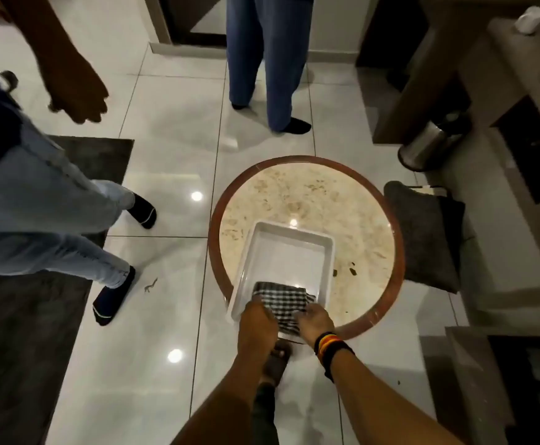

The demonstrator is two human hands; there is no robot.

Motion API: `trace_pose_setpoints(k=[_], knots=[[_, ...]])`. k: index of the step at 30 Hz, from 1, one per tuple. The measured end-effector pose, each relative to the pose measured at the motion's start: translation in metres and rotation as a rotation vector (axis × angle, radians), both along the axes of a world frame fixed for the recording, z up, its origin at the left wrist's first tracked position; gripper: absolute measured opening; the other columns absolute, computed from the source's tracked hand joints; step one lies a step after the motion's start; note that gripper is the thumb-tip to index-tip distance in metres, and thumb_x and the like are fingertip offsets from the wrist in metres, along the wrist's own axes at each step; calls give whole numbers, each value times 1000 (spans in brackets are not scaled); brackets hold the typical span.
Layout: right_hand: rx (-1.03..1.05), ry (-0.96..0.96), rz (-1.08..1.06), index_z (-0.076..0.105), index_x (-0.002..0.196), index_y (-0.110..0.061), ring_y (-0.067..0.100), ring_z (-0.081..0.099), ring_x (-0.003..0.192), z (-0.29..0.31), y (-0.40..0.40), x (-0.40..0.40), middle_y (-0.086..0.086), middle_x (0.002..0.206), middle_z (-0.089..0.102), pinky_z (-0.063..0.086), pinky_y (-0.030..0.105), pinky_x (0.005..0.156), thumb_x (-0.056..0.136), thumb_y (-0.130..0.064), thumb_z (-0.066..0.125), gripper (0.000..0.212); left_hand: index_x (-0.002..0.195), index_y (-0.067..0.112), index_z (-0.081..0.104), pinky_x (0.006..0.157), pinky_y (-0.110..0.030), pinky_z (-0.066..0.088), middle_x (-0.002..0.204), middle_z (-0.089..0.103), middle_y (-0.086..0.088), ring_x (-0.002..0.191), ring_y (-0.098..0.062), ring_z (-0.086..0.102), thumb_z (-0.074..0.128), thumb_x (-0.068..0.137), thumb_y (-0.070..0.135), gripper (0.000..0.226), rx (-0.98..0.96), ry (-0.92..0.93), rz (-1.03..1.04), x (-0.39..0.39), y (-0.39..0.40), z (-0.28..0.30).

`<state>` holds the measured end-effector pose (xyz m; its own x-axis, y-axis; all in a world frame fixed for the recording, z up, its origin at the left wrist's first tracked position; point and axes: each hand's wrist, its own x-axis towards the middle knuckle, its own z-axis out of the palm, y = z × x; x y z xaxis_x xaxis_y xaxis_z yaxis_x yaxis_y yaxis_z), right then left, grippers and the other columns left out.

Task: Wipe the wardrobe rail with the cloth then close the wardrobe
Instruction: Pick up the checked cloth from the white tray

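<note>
A black-and-white checked cloth point(282, 300) lies folded at the near end of a white rectangular tray point(289, 252). The tray sits on a round marble-topped table point(326, 200) with a reddish rim. My left hand point(257, 324) grips the cloth's left edge and my right hand point(315, 322) holds its right edge; the right wrist wears striped bands. Both hands rest over the tray's near rim. No wardrobe rail is in view.
A person in light jeans point(47, 220) stands at the left with an arm point(76, 88) stretched out; another in blue trousers point(268, 59) stands beyond the table. A metal bin point(429, 142), a dark cushion point(423, 232) and dark furniture stand at the right; a dark rug point(21, 332) lies at the left.
</note>
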<state>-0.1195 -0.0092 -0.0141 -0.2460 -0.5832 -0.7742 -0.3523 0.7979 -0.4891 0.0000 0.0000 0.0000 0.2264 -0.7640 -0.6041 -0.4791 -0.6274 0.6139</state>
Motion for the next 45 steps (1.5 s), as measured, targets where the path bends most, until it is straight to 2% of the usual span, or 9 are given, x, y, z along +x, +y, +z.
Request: trace_pose_setpoints(k=[6, 12, 17, 21, 25, 29, 34, 42, 45], knots=[[83, -23, -241, 54, 135, -5, 32, 63, 116, -44, -38, 7, 14, 128, 65, 51, 36, 98, 91, -21, 67, 48, 139, 5, 52, 107, -37, 45, 136, 61, -15, 126, -29, 59, 44, 105, 25, 41, 151, -136, 67, -6, -47, -50], [156, 161, -125, 60, 126, 0, 32, 67, 106, -64, -52, 11, 16, 119, 69, 57, 34, 91, 86, -21, 71, 46, 126, 11, 63, 101, -40, 53, 122, 68, -8, 115, -25, 66, 56, 99, 33, 35, 206, -328, -2, -1, -57, -67], [127, 82, -60, 74, 91, -5, 25, 71, 81, -51, -64, 5, 11, 88, 75, 60, 30, 73, 78, -21, 78, 21, 114, 10, 71, 96, -40, 56, 110, 73, -7, 104, -22, 68, 57, 97, 35, 34, 30, -257, -72, 4, -61, -50], [32, 1, -216, 74, 85, -7, 19, 70, 74, -22, -46, -7, 5, 80, 74, 58, 23, 63, 76, -21, 78, 17, 107, 10, 68, 88, -36, 56, 102, 68, -5, 97, -20, 63, 64, 93, 27, 23, -255, -97, -73, 1, -48, -25], [-40, -89, -400, 73, 97, -8, 28, 72, 92, 11, -6, -35, 11, 96, 76, 61, 41, 86, 79, -13, 76, 20, 106, 16, 62, 67, -14, 56, 91, 70, 6, 87, -13, 71, 57, 99, 26, 14, -265, 140, -59, -15, -22, 5], [-93, -88, -573, 72, 89, -10, 32, 73, 91, 45, 47, -79, 15, 95, 76, 62, 49, 83, 78, -10, 73, 11, 106, 20, 61, 72, -27, 62, 92, 72, 6, 85, -11, 72, 54, 99, 28, 13, -297, 212, -180, -54, 11, 37], [-232, -3, -738, 69, 87, -12, 28, 70, 81, 97, 115, -141, 12, 89, 75, 57, 31, 55, 78, -18, 75, 12, 117, 17, 63, 83, -39, 62, 106, 74, -3, 95, -19, 72, 55, 99, 29, 23, -361, 275, -367, -126, 58, 87], [-472, 73, -865, 62, 68, -13, 15, 55, 46, 176, 204, -237, 4, 54, 62, 40, 22, 43, 82, -18, 75, 20, 126, 20, 61, 88, -37, 62, 120, 71, -4, 107, -20, 70, 59, 96, 38, 36, -550, 341, -632, -225, 103, 155], [-547, 106, -950, 62, 62, -15, 10, 45, 28, 218, 235, -264, -1, 37, 53, 34, 18, 34, 81, -20, 76, 24, 118, 27, 61, 73, -16, 61, 106, 71, 8, 99, -13, 70, 56, 96, 39, 26, -598, 434, -769, -257, 111, 187]])
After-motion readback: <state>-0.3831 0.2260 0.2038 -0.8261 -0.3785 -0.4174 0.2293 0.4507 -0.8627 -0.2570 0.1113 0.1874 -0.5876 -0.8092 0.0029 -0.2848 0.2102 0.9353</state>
